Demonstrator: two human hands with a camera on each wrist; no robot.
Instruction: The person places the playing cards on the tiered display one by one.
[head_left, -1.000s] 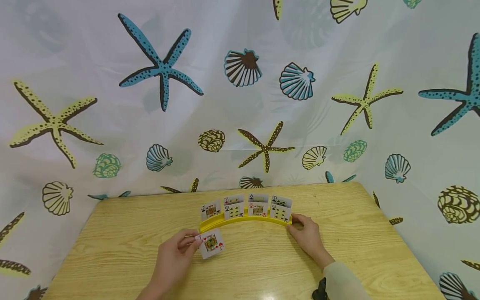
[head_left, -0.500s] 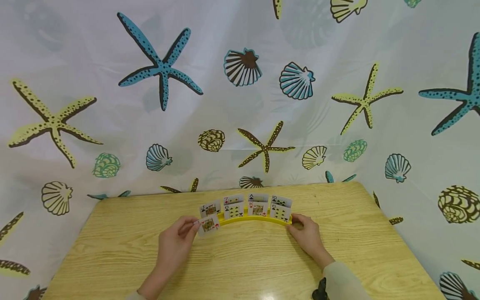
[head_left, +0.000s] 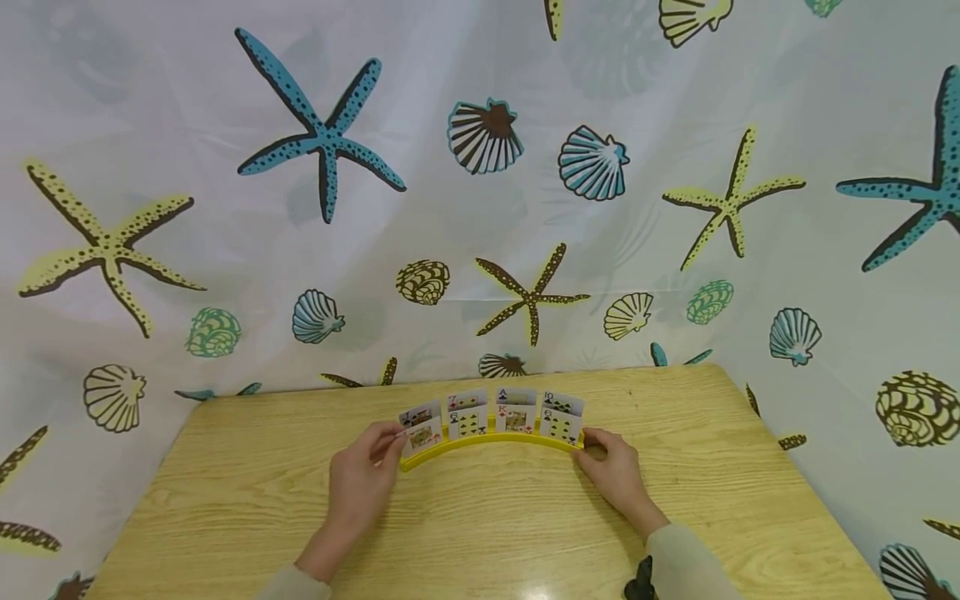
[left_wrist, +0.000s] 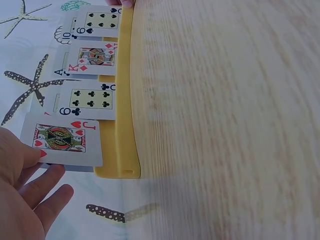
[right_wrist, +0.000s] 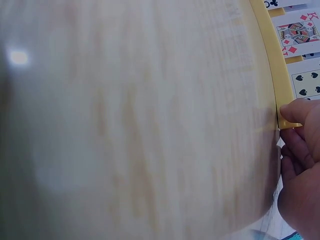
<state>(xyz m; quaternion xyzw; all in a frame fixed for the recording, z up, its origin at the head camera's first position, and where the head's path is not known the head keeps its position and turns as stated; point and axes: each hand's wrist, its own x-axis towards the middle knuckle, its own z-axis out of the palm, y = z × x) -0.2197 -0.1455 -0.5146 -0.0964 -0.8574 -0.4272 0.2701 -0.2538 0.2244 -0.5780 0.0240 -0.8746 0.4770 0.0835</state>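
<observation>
My left hand (head_left: 365,471) pinches the jack of hearts (left_wrist: 61,139) by its left edge. The card stands at the left end of a curved yellow card holder (head_left: 487,437), in front of another jack (head_left: 420,413). In the left wrist view its lower edge is right by the holder's front slot. My right hand (head_left: 613,468) grips the holder's right end between thumb and fingers. Along the front row stand a six of clubs (head_left: 468,422), a king of diamonds (head_left: 516,418) and a six of spades (head_left: 559,425). Behind them a seven, an ace and a ten show only their tops.
The holder stands on a light wooden table (head_left: 495,525). Behind the table hangs a white cloth (head_left: 442,217) printed with starfish and shells. A small black object (head_left: 640,579) is beside the right sleeve at the bottom.
My left hand has carried the jack of hearts up and away from me, from in front of the holder to its left end. My right hand has stayed on the right end.
</observation>
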